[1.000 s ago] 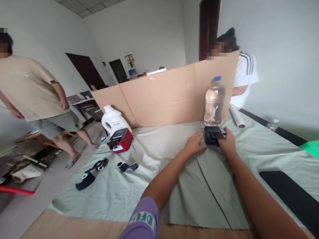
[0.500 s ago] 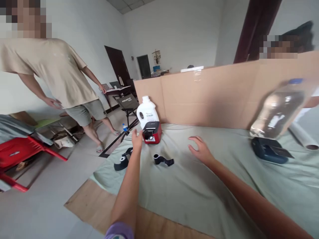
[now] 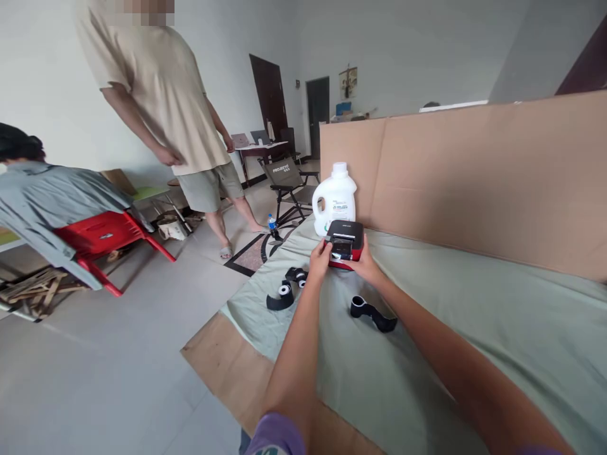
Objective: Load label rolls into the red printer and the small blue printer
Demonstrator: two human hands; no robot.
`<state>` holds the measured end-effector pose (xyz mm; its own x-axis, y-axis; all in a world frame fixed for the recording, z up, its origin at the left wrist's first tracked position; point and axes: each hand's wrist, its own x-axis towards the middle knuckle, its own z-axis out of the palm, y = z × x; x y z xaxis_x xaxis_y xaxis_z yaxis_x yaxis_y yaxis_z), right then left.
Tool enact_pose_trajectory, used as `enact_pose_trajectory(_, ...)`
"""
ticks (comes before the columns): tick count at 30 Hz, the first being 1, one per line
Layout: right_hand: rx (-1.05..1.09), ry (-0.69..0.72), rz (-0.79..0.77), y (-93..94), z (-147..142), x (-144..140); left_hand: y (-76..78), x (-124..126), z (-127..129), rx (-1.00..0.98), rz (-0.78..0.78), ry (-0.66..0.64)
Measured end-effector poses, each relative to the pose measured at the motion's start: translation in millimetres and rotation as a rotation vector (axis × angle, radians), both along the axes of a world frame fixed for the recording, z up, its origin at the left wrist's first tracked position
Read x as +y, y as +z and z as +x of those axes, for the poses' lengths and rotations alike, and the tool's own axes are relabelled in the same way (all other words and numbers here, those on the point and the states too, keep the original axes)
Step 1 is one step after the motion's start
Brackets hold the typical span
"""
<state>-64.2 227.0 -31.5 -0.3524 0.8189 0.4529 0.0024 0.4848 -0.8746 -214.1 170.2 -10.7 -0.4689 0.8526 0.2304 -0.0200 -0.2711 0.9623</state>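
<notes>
Red box (image 3: 345, 244) with a black top sits on the green cloth (image 3: 474, 316) over the table (image 3: 222, 360), near the far edge, just in front of the white jug (image 3: 334, 205); a tall cardboard wall (image 3: 474, 177) stands behind; the left hand (image 3: 319, 259) curls round the box's left side and the right hand (image 3: 363, 265) curls round its right side, both touching it; a black strap roll (image 3: 372, 312) lies near the right arm; more black rolls (image 3: 286, 292) lie beside the left arm; a person in a tan shirt (image 3: 164, 95) stands on the floor.
</notes>
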Motion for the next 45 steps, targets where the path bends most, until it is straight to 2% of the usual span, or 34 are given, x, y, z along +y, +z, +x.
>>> enact_pose_trajectory(3, 0.068, -0.052, 0.038, 10.0, 23.5, -8.8, 19.1, -7.4, 19.5, 0.103, 0.045, -0.023)
enact_pose_trajectory(5, 0.065, -0.111, 0.051, 23.1, 52.0, -20.1, 37.5, -17.5, 41.0, 0.195, 0.065, -0.053)
enact_pose_trajectory(8, 0.023, -0.221, 0.09, 46.3, 111.2, -50.0, 63.3, -41.9, 87.9, 0.292, 0.106, -0.144)
enact_pose_trajectory(10, 0.005, -0.282, 0.142, 57.7, 156.1, -80.1, 73.1, -64.9, 127.1, 0.328, 0.124, -0.196)
enact_pose_trajectory(13, -0.026, -0.387, 0.209, 59.0, 219.8, -135.3, 72.1, -108.7, 186.4, 0.389, 0.113, -0.251)
enact_pose_trajectory(16, -0.082, -0.494, 0.195, 42.1, 266.8, -188.5, 54.7, -154.9, 228.8, 0.449, 0.109, -0.315)
enact_pose_trajectory(18, -0.121, -0.505, 0.163, 27.8, 285.0, -215.2, 38.8, -179.2, 243.1, 0.453, 0.107, -0.348)
enact_pose_trajectory(22, -0.157, -0.503, 0.151, 11.0, 292.7, -242.1, 11.7, -201.7, 248.1, 0.451, 0.077, -0.352)
enact_pose_trajectory(26, -0.176, -0.544, 0.178, 11.3, 286.5, -246.5, -0.7, -202.4, 245.7, 0.401, 0.079, -0.347)
enact_pose_trajectory(32, -0.232, -0.554, 0.203, 7.1, 290.3, -246.4, -5.6, -202.2, 248.4, 0.28, 0.051, -0.351)
enact_pose_trajectory(38, -0.292, -0.56, 0.228, -4.6, 295.3, -244.5, -4.2, -193.6, 239.9, 0.396, 0.171, -0.347)
enact_pose_trajectory(45, -0.304, -0.589, 0.264, -9.6, 296.6, -239.6, -12.2, -177.7, 235.3, 0.391, 0.216, -0.392)
